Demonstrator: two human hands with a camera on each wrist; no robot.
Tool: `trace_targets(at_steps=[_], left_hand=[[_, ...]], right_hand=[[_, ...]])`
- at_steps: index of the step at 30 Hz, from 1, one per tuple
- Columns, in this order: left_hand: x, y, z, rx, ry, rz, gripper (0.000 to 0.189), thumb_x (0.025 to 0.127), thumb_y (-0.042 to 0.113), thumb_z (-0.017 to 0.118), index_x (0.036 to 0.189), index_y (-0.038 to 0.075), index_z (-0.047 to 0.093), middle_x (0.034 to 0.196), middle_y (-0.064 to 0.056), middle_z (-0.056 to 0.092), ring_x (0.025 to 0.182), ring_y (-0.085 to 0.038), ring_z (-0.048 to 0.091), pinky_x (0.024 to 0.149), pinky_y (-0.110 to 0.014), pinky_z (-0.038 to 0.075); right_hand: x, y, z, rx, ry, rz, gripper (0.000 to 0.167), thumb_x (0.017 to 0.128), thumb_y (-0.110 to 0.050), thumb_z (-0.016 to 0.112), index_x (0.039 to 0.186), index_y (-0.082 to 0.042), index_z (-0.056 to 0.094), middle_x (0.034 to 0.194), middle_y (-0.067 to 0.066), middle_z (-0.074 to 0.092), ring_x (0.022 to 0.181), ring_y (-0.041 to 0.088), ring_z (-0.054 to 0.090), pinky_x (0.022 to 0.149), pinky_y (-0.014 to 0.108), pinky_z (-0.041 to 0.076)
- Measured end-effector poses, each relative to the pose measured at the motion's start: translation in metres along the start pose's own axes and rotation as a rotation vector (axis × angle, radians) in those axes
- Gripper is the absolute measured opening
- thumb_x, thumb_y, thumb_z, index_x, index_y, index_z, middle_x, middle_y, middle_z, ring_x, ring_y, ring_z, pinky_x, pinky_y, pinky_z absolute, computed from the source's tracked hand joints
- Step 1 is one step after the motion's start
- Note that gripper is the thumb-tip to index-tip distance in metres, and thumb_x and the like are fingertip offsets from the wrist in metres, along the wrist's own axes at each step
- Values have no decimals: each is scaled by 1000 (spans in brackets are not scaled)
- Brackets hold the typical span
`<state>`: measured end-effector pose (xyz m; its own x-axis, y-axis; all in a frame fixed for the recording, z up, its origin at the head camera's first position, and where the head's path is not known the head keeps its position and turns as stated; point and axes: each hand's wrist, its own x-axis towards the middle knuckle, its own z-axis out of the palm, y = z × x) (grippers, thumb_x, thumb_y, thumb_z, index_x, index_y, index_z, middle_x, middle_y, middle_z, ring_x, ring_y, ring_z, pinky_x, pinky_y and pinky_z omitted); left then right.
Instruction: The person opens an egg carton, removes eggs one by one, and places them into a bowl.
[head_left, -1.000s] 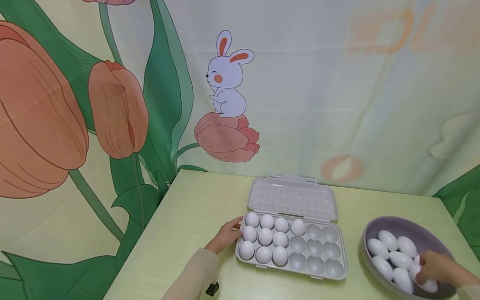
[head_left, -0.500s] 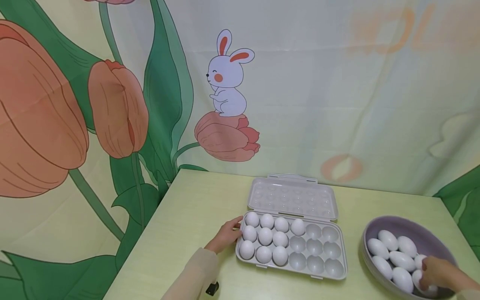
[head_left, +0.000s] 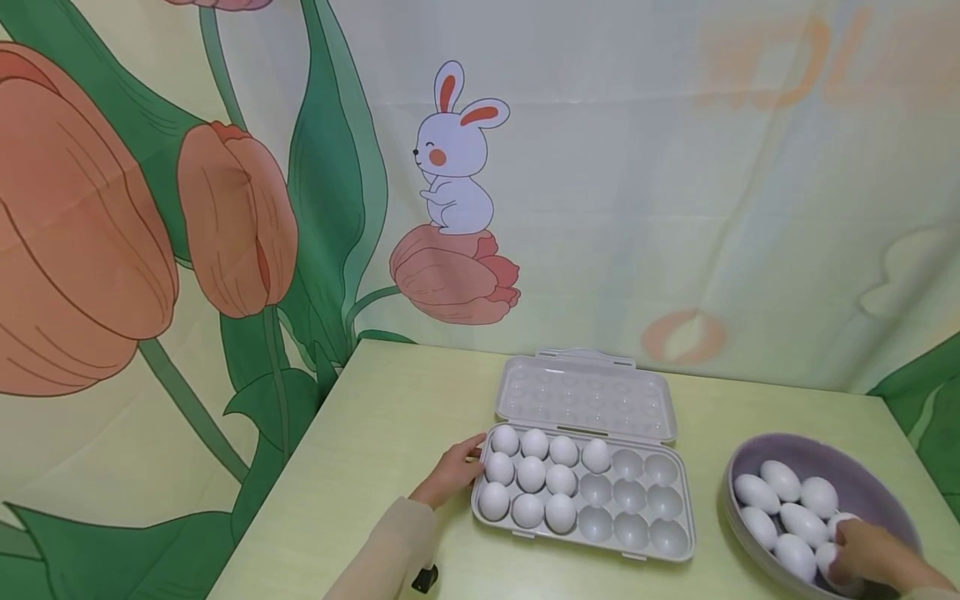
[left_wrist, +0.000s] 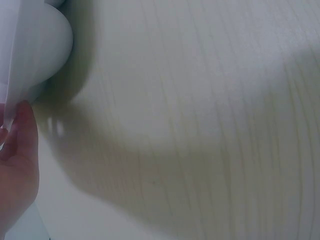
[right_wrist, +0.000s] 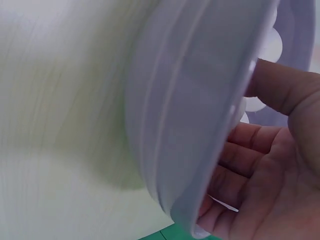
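Observation:
A grey plastic egg box (head_left: 581, 540) lies with its lid (head_left: 585, 396) folded back. White eggs fill the cups on its left side, plus one in the back row; the other cups on the right hold none. My left hand (head_left: 456, 472) grips the box's left end; in the left wrist view its fingers (left_wrist: 26, 132) are at the rim. Inside the purple bowl (head_left: 862, 467) at right, my right hand (head_left: 873, 554) has its thumb and fingers about a white egg (head_left: 827, 560). The bowl wall hides the fingertips in the right wrist view.
Several more white eggs (head_left: 804, 525) lie in the bowl around the right hand. The pale table (head_left: 397, 392) ends at a curtain (head_left: 600, 250) printed with tulips and a rabbit. A small black object (head_left: 425, 578) shows beneath the left forearm.
The right hand has shifted slightly left and downward within the bowl, and several eggs around it have moved. The left hand and the egg box stay where they were.

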<state>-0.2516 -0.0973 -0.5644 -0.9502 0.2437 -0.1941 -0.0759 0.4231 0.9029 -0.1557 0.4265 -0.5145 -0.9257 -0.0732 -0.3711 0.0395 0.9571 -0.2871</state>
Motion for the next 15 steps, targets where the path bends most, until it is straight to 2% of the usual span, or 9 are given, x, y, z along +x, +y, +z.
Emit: trace_targets(at_steps=[8, 15], left_hand=[[-17, 29, -3, -25, -11, 0, 53, 82, -4, 45, 133, -8, 31, 109, -29, 50, 93, -34, 54, 74, -46, 48], [-22, 35, -4, -21, -9, -3, 53, 82, -3, 45, 133, -7, 32, 110, -29, 50, 93, -33, 54, 75, -45, 48]], right_hand=[[6, 3, 11, 46, 76, -13, 27, 57, -17, 66, 64, -8, 42, 62, 1, 40, 59, 15, 37, 54, 28, 29], [9, 2, 15, 70, 85, -4, 27, 58, -17, 66, 66, -6, 43, 62, 0, 42, 58, 15, 37, 53, 28, 30]])
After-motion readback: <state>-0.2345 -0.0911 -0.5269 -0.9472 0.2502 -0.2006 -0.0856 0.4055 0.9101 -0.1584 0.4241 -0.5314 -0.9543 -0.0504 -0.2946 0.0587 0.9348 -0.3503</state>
